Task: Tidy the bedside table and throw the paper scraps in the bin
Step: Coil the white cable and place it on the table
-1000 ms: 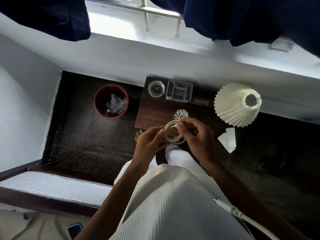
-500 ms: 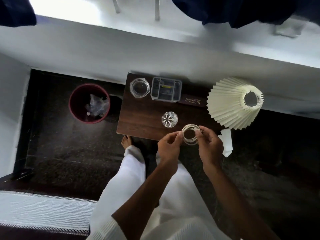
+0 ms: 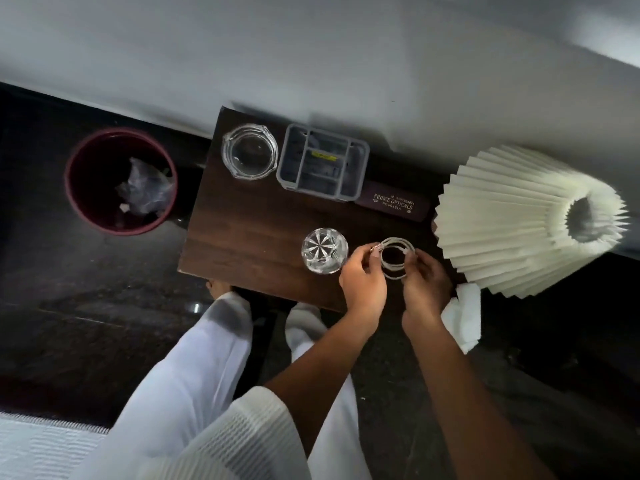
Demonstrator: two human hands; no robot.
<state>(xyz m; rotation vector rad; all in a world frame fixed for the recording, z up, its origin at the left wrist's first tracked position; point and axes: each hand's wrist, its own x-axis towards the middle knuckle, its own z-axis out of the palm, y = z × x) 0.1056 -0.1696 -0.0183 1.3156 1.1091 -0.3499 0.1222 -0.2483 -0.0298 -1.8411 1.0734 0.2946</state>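
Note:
A coiled white cable [image 3: 396, 258] is held low over the front right part of the dark wooden bedside table [image 3: 249, 237]. My left hand [image 3: 363, 282] pinches the coil's left side and my right hand [image 3: 426, 282] grips its right side. A cut-glass tumbler [image 3: 324, 250] stands just left of my left hand. At the back of the table are a glass ashtray [image 3: 249, 155], a grey divided organiser [image 3: 322, 161] and a brown spectacle case [image 3: 394, 202]. The red bin [image 3: 119, 181] stands on the floor left of the table, with crumpled plastic and scraps inside.
A pleated cream lampshade [image 3: 526, 220] leans over the table's right edge. White paper or tissue [image 3: 464, 317] lies below it by my right wrist. A white wall runs behind the table. The floor is dark. A bed edge [image 3: 41, 448] sits at the lower left.
Both hands have carried the coiled cable forward from near my body to just above the table's front right. The view has moved closer to the table.

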